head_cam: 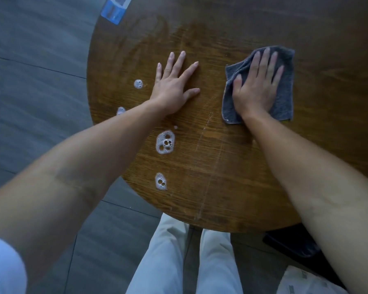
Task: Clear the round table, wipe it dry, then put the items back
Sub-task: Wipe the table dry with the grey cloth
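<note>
Head view: round wooden table, wet streaks mid-top. R hand flat, fingers straight, pressing grey cloth onto tabletop. L hand flat, fingers spread, bare wood, holding nothing. Foam blobs near L edge.

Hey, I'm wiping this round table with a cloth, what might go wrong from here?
The foam patches all lie left of your left hand, while the cloth under your right hand is on the other side, so they may get missed. The left hand rests flat on the table and could smear foam if it slides. The blue packet overhangs the far edge and may get knocked off.
</note>
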Tool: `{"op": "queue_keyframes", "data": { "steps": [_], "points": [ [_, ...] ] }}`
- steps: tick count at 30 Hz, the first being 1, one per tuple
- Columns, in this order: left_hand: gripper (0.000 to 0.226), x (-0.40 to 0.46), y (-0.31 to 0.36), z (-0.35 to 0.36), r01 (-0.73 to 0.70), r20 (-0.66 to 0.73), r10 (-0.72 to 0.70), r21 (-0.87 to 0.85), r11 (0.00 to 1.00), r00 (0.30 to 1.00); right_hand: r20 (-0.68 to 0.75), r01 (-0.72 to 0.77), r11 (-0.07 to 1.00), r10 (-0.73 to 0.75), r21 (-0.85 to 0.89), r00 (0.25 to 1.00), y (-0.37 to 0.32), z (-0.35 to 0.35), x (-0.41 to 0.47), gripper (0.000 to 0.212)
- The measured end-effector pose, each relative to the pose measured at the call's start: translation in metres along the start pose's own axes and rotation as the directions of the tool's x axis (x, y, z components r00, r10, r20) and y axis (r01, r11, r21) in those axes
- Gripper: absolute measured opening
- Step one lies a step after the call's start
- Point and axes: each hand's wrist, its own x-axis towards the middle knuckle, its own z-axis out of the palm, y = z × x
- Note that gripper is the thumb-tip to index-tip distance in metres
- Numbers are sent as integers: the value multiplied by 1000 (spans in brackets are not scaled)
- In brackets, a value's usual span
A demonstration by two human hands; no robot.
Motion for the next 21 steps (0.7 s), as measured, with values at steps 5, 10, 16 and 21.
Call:
{"op": "queue_keyframes", "data": {
  "steps": [5,10,16,21],
  "points": [
    [68,3,-15,-16,-51,10,50,63,997,999,59,313,950,-312,-8,948,-40,20,-100,77],
    [69,18,-23,-31,14,-37,-9,128,992,999,198,574,813,-582,101,789,-43,50,-278,74],
    [71,21,-34,-28,-18,-14,19,61,998,1000,176,419,908,-412,-4,894,-12,37,-187,79],
    [71,25,-36,-29,-9,8,8,70,998,1000,-26,18,1000,-19,-5,999,-25,4,-29,76]
  ]
}}
